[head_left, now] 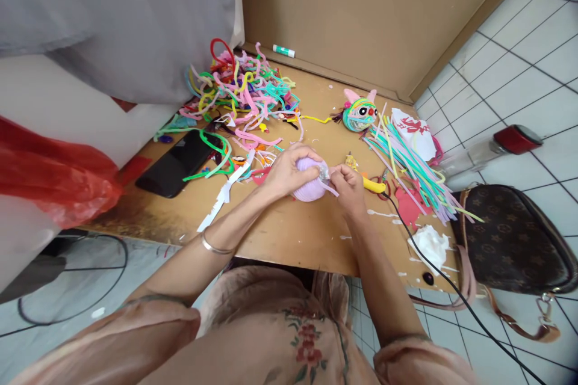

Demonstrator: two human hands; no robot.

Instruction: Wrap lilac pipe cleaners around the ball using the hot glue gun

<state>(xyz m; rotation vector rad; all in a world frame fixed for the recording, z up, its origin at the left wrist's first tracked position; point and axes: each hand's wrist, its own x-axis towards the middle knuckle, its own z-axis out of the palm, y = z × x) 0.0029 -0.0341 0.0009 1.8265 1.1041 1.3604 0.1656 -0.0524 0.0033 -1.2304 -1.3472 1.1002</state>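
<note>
My left hand [288,168] curls over a pale lilac ball [307,186] wound with pipe cleaner, gripping it from the left. My right hand [350,186] pinches the end of a lilac pipe cleaner [329,187] against the ball's right side. Both hands rest low over the middle of the wooden board [293,234]. A finished ball figure with pink ears and big eyes [359,112] stands further back to the right.
A tangled heap of coloured pipe cleaners [244,93] lies at the back left, a bundle of straight ones [409,162] at the right. A black phone [177,162], yellow glue gun [374,184] with black cord, white tissue [430,243], brown handbag [515,240], red bag [49,183], glue stick [283,50].
</note>
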